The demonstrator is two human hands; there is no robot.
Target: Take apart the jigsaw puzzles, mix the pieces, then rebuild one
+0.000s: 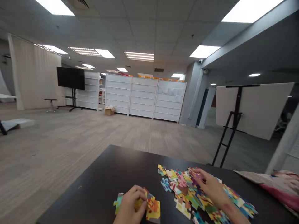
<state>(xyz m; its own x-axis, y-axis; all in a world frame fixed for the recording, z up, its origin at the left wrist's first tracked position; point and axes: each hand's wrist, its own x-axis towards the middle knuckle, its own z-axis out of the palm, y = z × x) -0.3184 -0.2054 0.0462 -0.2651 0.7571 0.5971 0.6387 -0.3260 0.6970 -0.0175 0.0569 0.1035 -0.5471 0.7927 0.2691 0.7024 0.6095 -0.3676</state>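
Observation:
My left hand (131, 203) is near the front edge of the black table, its fingers curled and closed around a yellow jigsaw puzzle piece that is mostly hidden under them. Against its right side lie joined puzzle pieces (153, 209) in orange and yellow. A green and teal puzzle piece (118, 201) pokes out on its left. My right hand (211, 186) reaches over a spread pile of jigsaw puzzle pieces (192, 197) in many colours. Its thumb and fingers pinch at a purple piece (198, 179) in the pile's far part.
The black table (112, 174) has a small round hole on its left. A printed cloth or bag (277, 188) lies at the right edge. Beyond stand an easel board (252, 109), white shelving (143, 98), a screen on a stand (70, 77) and a cardboard box (109, 110).

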